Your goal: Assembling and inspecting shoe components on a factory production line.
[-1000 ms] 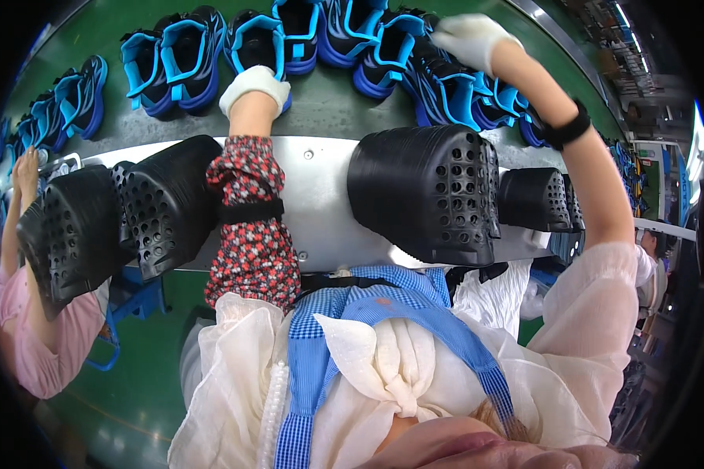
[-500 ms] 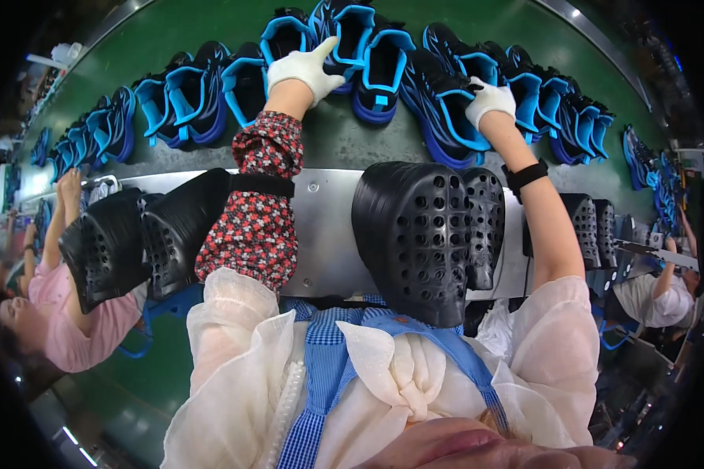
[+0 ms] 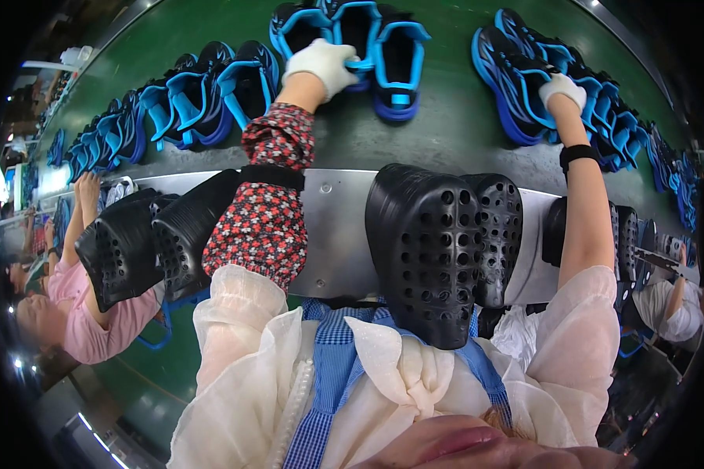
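My left hand [image 3: 321,69], in a white glove, is closed at the heel of a black and blue sneaker [image 3: 355,30] at the far middle. Its fingertips are hidden in part by the shoe collar and the glove. Just right of it stands another sneaker [image 3: 399,70], heel toward me, untouched. To the left, one more sneaker [image 3: 303,31] touches the group. Farther right, my gloved right hand [image 3: 562,92] grips the collar of a tilted sneaker [image 3: 508,90], which leans against several others. The fingers inside that shoe are partly hidden.
Sneakers [image 3: 184,94] line the green work surface [image 3: 446,117] on the left, more on the right. Black perforated moulds [image 3: 426,250] stick up along the metal edge [image 3: 336,227] between my arms, with others at both sides. A person in pink [image 3: 105,324] works at left.
My right hand has moved right with the sneaker, and the shoes there have shifted right, widening a gap beside the middle group. My left hand's outstretched fingers have drawn in around a heel.
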Demonstrator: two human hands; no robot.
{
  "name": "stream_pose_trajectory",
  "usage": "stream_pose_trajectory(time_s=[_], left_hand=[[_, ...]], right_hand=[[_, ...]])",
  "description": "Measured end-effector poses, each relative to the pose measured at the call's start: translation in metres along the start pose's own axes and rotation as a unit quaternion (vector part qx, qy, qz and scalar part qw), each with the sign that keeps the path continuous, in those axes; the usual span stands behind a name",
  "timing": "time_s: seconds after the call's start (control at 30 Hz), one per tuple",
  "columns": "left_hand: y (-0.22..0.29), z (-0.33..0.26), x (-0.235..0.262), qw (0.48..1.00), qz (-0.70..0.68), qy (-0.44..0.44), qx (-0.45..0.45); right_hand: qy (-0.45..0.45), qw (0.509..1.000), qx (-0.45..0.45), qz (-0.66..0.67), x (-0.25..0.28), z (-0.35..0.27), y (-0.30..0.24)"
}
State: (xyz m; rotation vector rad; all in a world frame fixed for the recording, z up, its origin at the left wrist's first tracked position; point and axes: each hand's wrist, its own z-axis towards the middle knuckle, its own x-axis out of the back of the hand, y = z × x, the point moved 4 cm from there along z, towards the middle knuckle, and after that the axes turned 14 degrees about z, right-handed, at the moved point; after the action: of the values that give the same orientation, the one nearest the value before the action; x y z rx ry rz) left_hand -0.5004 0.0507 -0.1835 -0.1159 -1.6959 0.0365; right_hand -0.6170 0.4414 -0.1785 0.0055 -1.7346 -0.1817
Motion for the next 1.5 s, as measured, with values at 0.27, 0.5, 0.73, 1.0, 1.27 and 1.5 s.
stream_pose_trajectory(time_s=[0.27,0.5,0.73,1.0,1.27,1.5], left_hand=[[0.109,-0.035,0.017,0.980,-0.146,-0.048,-0.126],[0.110,-0.055,0.006,0.993,-0.107,-0.006,-0.051],[0.020,-0.124,0.018,0.931,-0.106,0.319,0.139],[-0.061,-0.114,-0.032,0.921,-0.104,0.113,0.357],[-0.002,-0.076,0.011,0.973,-0.068,0.045,0.217],[-0.027,-0.028,0.006,0.973,-0.043,-0.102,0.202]], right_hand=[[-0.030,0.998,-0.022,0.049,0.008,-0.003,0.026],[0.106,0.981,0.128,0.100,0.076,-0.072,0.017],[0.130,0.895,0.261,0.338,0.086,-0.204,0.015],[0.117,0.887,0.171,0.412,0.040,-0.274,0.052],[0.106,0.887,0.133,0.429,0.023,-0.291,0.060],[0.118,0.876,0.147,0.445,0.020,-0.295,0.056]])
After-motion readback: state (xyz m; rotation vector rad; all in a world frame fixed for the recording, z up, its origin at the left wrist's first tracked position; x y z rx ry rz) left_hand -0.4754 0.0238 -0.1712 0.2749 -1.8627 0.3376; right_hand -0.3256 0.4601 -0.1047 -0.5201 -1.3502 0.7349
